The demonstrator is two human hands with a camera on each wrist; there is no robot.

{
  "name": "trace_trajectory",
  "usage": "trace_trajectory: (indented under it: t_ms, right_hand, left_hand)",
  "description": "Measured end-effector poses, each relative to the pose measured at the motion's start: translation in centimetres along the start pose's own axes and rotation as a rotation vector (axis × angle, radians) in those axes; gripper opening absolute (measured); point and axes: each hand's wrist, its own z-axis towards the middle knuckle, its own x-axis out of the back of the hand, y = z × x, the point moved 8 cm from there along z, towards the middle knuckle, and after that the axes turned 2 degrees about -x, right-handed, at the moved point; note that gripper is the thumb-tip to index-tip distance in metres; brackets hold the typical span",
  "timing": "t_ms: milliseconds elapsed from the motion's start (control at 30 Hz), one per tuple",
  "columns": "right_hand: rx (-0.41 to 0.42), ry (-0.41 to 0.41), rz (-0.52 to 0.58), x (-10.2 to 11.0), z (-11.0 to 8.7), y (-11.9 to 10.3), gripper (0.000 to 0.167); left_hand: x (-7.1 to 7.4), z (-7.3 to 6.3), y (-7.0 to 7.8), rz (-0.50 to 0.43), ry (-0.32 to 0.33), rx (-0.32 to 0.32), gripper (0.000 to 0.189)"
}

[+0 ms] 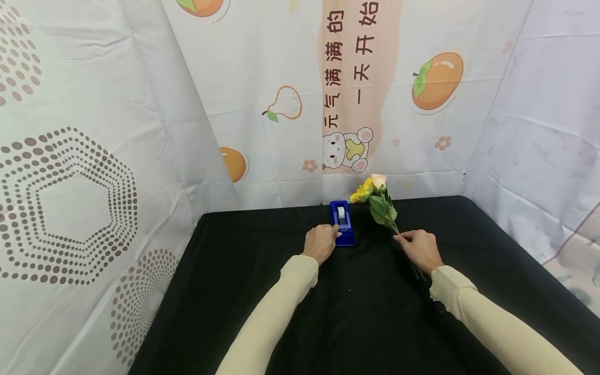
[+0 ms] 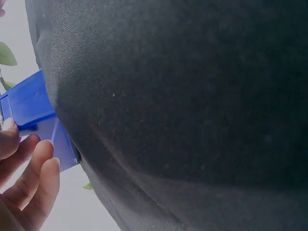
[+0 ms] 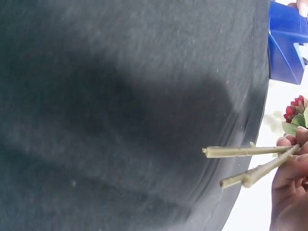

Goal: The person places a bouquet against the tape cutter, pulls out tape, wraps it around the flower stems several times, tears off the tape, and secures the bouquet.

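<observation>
A blue tape dispenser (image 1: pixel 345 238) with a roll of tape (image 1: pixel 341 212) sits near the back of the black-covered table. My left hand (image 1: pixel 321 244) grips its left side; in the left wrist view the thumb (image 2: pixel 8 139) lies at its upper edge and the fingers along its side. To the right of it, my right hand (image 1: pixel 419 250) pinches the stems of a small flower bunch (image 1: pixel 382 208), with yellow blooms, a pale peach rose and green leaves. Red blossoms (image 3: pixel 297 108) show in the right wrist view, where two cut stem ends (image 3: pixel 226 152) stick out past the fingers.
The table's black cloth (image 1: pixel 225 281) is slightly creased. White printed curtains (image 1: pixel 262 62) hang behind and on both sides, meeting the table's back edge close beyond the dispenser and the blooms.
</observation>
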Motion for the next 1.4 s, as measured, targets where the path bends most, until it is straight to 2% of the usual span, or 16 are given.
trace_trajectory:
  t_ms: [167,400,667,1067,1400]
  right_hand:
    - [-0.012,0.009,-0.005,0.4,0.1,0.9,0.037]
    - [-0.039,0.016,-0.020,0.9,0.1,2.1,0.039]
    - [-0.090,0.019,-0.034,2.2,-0.5,3.7,0.039]
    - [-0.155,0.028,-0.047,3.3,-1.3,6.3,0.040]
    - [-0.171,0.015,-0.063,3.7,-1.8,7.0,0.039]
  left_hand:
    - [0.1,0.0,0.0,-0.011,-0.005,0.018,0.035]
    - [0.0,0.0,0.0,0.000,0.013,0.008,0.033]
    - [-0.1,0.2,0.0,0.013,0.022,-0.008,0.035]
    - [0.1,0.0,0.1,0.010,0.010,0.006,0.030]
    - [0.2,-0.1,0.2,0.004,0.014,0.007,0.034]
